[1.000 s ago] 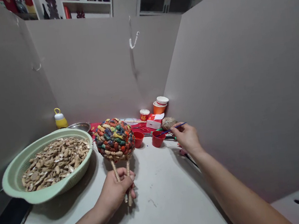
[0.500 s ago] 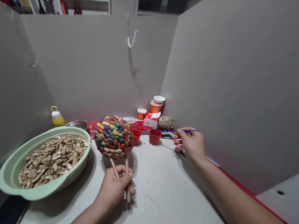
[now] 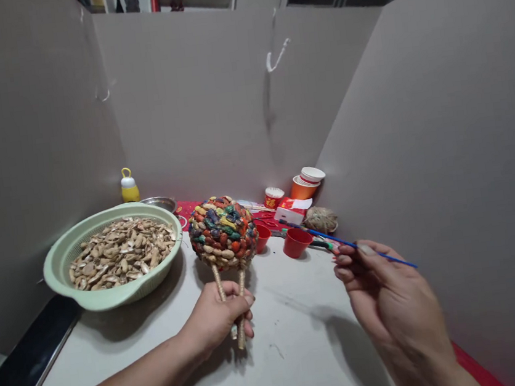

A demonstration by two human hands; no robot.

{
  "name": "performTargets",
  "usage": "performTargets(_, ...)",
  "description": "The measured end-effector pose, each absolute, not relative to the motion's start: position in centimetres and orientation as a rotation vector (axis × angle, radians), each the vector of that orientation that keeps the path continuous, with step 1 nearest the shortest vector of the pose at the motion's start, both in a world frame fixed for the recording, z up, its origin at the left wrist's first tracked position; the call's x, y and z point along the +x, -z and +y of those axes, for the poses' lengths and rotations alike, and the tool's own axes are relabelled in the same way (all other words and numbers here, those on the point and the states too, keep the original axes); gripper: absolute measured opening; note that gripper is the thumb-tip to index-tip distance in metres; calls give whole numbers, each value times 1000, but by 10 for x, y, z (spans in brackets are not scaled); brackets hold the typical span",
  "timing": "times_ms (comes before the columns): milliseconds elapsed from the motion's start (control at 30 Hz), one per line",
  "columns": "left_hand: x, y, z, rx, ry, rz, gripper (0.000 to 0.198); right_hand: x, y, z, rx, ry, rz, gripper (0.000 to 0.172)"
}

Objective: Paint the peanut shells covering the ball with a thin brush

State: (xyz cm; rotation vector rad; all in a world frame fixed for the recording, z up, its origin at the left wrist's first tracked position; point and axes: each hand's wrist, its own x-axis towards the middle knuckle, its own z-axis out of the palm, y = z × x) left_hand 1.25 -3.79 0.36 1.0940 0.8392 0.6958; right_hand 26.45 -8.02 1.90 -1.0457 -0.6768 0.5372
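Note:
My left hand (image 3: 227,314) is closed round two rope-wrapped sticks (image 3: 240,309) that stand under a ball (image 3: 222,231). The ball is covered in peanut shells, many coloured red, blue, green and yellow, with plain ones low on the front. In my right hand (image 3: 391,302) a slim blue paintbrush (image 3: 332,238) is pinched, its dark tip pointing left and away from me. The tip hangs near a red cup (image 3: 297,243), apart from the ball. Behind the ball a second red cup (image 3: 263,239) is partly hidden.
A green colander (image 3: 57,274) of peanut shells (image 3: 124,248) stands on the left, beside a dark flat panel (image 3: 34,355). Toward the back are a metal bowl (image 3: 160,203), a yellow bottle (image 3: 129,189), a tub of cotton swabs (image 3: 273,197), stacked paper cups (image 3: 306,182) and a twine ball (image 3: 321,220).
My right hand has come back toward me with the paintbrush, lifting it away from the red cup. My left hand keeps its hold on the sticks. The camera view has turned left.

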Motion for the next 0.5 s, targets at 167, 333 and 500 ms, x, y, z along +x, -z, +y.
performTargets(167,12,-3,-37,1044,-669,829,30,212,-24,-89,-940,-503,-797,31)
performTargets(333,12,-1,-37,1048,-648,820,34,187,-12,-99,-1009,-54,-1071,9)
performTargets(500,13,-2,-36,1056,-624,819,39,188,2,-102,-817,367,-1460,34)
